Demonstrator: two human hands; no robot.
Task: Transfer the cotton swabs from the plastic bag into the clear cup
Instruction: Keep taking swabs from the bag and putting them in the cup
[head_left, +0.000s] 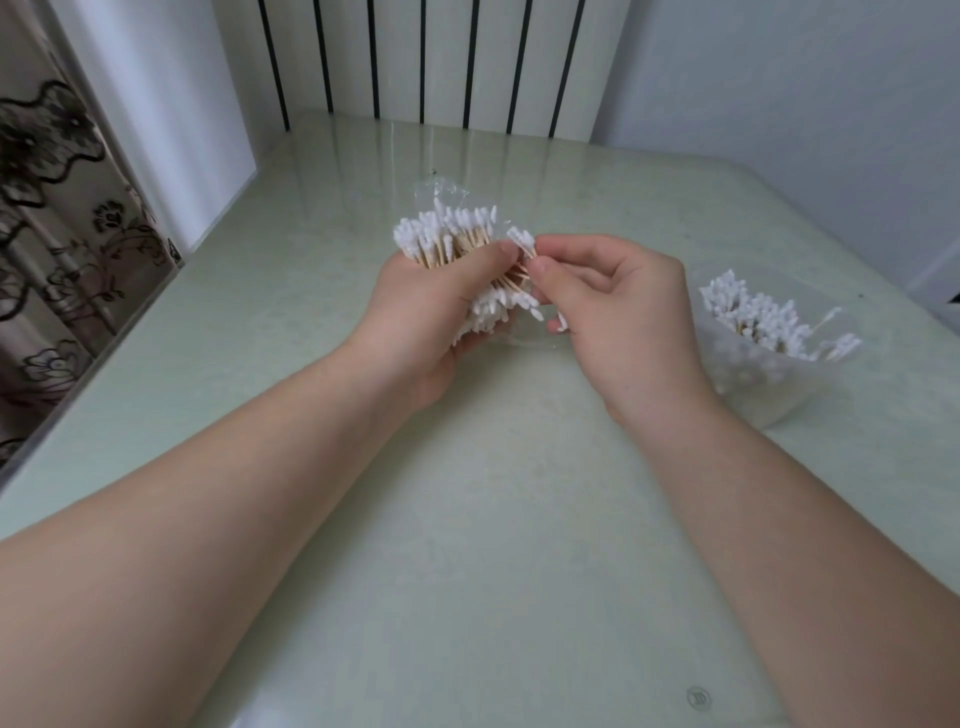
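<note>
My left hand (426, 317) grips a clear plastic bag (441, 195) packed with a bundle of wooden-stemmed cotton swabs (441, 234), held above the table's middle. My right hand (618, 312) pinches a few swabs (522, 241) at the bundle's right side between thumb and fingers; their white tips stick out above and below its fingers. The clear cup (769, 384) stands on the table to the right of my right wrist, with many swabs (753, 312) standing in it, white tips up.
The pale green glossy table (493, 545) stretches toward me. A white radiator with dark slats (426, 57) stands behind the far edge. A floral curtain (57, 234) hangs at the left beyond the table edge, and a white wall rises at the right.
</note>
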